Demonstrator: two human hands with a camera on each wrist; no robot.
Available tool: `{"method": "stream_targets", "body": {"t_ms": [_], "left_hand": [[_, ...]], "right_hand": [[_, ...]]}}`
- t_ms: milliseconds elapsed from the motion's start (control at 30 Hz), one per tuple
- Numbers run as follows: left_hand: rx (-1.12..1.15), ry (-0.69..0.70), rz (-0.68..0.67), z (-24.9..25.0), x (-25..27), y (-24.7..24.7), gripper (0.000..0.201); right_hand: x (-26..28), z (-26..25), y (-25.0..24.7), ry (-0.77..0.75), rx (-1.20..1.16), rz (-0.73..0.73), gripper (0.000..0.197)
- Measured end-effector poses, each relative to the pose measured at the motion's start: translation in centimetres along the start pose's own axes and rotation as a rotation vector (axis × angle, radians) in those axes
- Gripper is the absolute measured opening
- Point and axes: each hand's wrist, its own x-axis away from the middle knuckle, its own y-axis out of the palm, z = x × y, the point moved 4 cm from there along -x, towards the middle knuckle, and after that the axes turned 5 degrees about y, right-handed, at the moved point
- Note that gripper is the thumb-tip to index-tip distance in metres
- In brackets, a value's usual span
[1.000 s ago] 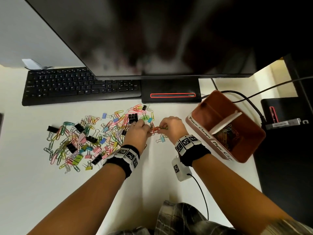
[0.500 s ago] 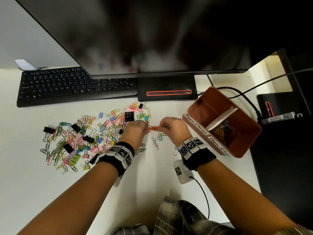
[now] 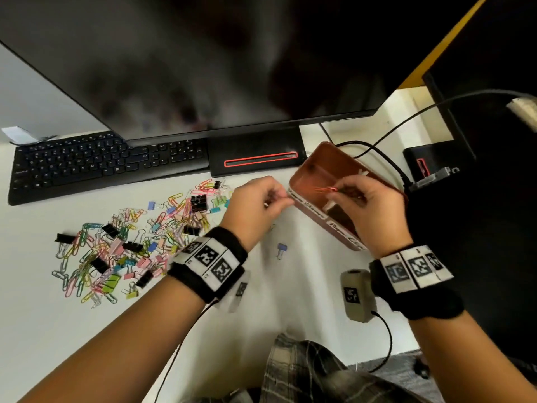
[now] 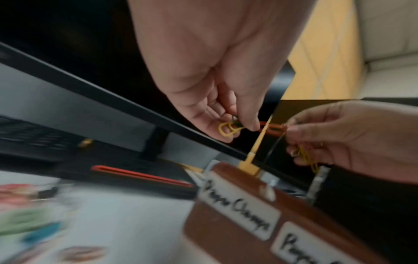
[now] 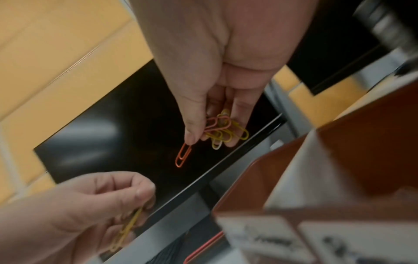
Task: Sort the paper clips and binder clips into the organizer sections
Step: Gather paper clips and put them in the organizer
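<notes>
Now, with the right hand (image 3: 369, 205) pinching an orange clip (image 3: 325, 189) and more over the organizer (image 3: 308, 170), and the left hand (image 3: 255, 207) pinching yellow clips (image 4: 228, 129) just beside its rim, drop them only past the divider (image 4: 255, 150) labelled for paper clips.

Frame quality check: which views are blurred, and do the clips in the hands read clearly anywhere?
Head view: hands slightly motion-smeared, wide-angle bend at the monitor. Left wrist view: clip pile smeared to colour blobs, organizer label soft but legible. Right wrist view: sharpest on the orange paper clip pinched by the right hand; organizer foreground out of focus.
</notes>
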Motion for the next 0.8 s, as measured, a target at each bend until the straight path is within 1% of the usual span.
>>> {"method": "stream_targets", "body": {"t_ms": [67, 133, 233, 300, 367, 433, 500, 567, 633, 733, 800], "left_hand": [[0.078, 0.047, -0.013, 3.0, -1.0, 2.4, 0.013], [0.122, 0.079, -0.032, 5.4, -1.9, 5.1, 0.014], [0.166, 0.040, -0.119, 6.7, -2.9, 9.0, 0.016], [0.141, 0.009, -0.175, 6.2, -3.0, 10.4, 0.023], [0.110, 0.025, -0.157, 5.4, -2.7, 9.6, 0.023], [0.088, 0.037, -0.104, 3.8, -1.7, 7.5, 0.020], [0.057, -0.019, -0.047, 0.8, 0.0, 4.7, 0.018], [-0.015, -0.118, -0.008, -3.0, 2.2, 1.9, 0.022], [-0.131, -0.216, 0.002, -6.6, 4.5, -0.3, 0.030], [-0.247, -0.345, -0.023, -10.2, 7.2, -2.0, 0.043], [-0.288, -0.345, -0.039, -11.4, 8.0, -2.0, 0.050]], "right_hand": [[0.4, 1.8, -2.7, 0.053, 0.024, 0.070, 0.014], [0.4, 3.9, -4.0, 0.114, 0.060, 0.120, 0.014], [-0.2, 6.8, -3.6, 0.232, 0.104, 0.087, 0.022], [-0.5, 7.6, -2.7, 0.272, 0.157, 0.042, 0.027], [-0.5, 7.5, -2.2, 0.231, 0.160, 0.066, 0.027], [-0.2, 6.8, -2.1, 0.183, 0.090, 0.106, 0.023], [0.4, 5.6, -1.1, 0.096, 0.018, 0.097, 0.019], [1.1, 4.0, 0.9, -0.038, -0.043, 0.043, 0.016], [1.9, 2.4, 3.9, -0.132, -0.068, -0.080, 0.019], [2.4, 1.6, 9.4, -0.143, 0.009, -0.351, 0.032], [2.0, 1.9, 12.4, -0.126, 0.157, -0.470, 0.039]]}}
